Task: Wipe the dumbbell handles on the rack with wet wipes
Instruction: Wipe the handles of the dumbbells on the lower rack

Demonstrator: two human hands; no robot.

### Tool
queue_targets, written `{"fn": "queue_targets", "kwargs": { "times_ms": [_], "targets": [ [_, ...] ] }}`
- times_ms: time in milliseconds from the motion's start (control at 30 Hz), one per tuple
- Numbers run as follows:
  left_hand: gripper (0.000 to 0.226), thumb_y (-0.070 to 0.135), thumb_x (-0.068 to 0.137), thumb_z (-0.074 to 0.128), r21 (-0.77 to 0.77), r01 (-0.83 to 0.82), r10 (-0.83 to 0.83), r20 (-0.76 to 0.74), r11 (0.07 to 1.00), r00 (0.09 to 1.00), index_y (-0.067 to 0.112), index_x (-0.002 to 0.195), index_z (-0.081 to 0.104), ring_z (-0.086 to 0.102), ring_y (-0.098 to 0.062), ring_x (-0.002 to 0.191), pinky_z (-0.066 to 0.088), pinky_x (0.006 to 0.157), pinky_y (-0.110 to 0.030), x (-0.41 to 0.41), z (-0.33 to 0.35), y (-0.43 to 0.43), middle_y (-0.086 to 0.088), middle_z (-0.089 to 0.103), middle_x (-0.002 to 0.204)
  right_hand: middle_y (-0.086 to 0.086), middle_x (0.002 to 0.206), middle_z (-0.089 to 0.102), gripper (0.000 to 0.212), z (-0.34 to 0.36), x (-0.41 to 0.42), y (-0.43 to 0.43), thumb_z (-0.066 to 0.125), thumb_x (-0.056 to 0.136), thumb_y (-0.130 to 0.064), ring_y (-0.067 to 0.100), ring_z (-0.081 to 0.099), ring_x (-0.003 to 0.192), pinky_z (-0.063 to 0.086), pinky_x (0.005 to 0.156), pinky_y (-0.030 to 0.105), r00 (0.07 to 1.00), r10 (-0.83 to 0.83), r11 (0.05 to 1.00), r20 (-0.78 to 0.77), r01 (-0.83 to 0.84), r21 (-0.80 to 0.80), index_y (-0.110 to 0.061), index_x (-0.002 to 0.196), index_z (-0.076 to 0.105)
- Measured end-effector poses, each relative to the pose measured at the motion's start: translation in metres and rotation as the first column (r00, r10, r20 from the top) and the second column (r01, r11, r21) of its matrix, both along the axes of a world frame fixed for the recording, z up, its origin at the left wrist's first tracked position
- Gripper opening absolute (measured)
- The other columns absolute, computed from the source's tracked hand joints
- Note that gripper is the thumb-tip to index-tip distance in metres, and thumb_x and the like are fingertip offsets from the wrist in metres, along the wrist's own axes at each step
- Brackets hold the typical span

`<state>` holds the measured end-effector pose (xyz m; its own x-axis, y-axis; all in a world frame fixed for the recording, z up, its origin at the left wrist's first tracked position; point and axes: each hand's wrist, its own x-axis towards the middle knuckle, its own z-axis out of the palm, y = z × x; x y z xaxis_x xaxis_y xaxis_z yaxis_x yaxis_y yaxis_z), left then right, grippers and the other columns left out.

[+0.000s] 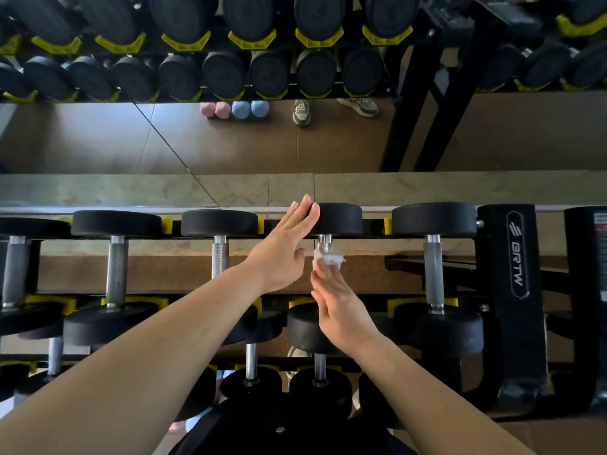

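Observation:
A black dumbbell [340, 218] lies across the top tier of the rack [515, 251], its steel handle [325, 243] pointing toward me. My left hand [284, 247] rests with straight fingers against the far head of that dumbbell. My right hand [338, 307] holds a white wet wipe [328, 260] wrapped round the handle, and hides most of the handle below it. Only the top of the handle shows.
More dumbbells lie on the same tier, with bare steel handles at left [219, 256] and right [433, 270]. Lower tiers hold further dumbbells [318, 385]. A mirror [230, 142] behind reflects the rack, shoes and small pink and blue dumbbells.

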<state>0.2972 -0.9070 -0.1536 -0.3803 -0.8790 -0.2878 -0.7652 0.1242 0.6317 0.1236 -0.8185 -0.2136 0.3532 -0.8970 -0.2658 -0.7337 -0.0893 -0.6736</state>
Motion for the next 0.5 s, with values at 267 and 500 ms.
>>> {"fn": "queue_targets", "kwargs": {
  "times_ms": [267, 500],
  "targets": [
    [0.089, -0.002, 0.101, 0.049, 0.024, 0.007, -0.006, -0.040, 1.000, 0.999, 0.036, 0.164, -0.001, -0.020, 0.003, 0.152, -0.005, 0.114, -0.011, 0.003, 0.003, 0.000, 0.025, -0.017, 0.167, 0.002, 0.137, 0.064, 0.039, 0.042, -0.028, 0.001, 0.042, 0.110, -0.028, 0.005, 0.059, 0.120, 0.044, 0.106, 0.027, 0.967, -0.219, 0.971, 0.133, 0.203, 0.126, -0.027, 0.149, 0.050],
    [0.087, -0.001, 0.101, 0.048, 0.021, 0.012, -0.012, -0.024, 1.000, 1.000, 0.035, 0.165, -0.001, -0.020, 0.002, 0.152, -0.005, 0.116, -0.014, 0.002, 0.004, 0.001, 0.022, -0.017, 0.168, -0.012, 0.168, 0.003, 0.054, 0.016, -0.005, -0.026, 0.035, 0.112, -0.027, 0.003, 0.007, 0.152, 0.020, 0.128, 0.035, 0.990, -0.118, 0.987, 0.078, 0.109, 0.115, -0.026, 0.163, 0.018]
  ]
}}
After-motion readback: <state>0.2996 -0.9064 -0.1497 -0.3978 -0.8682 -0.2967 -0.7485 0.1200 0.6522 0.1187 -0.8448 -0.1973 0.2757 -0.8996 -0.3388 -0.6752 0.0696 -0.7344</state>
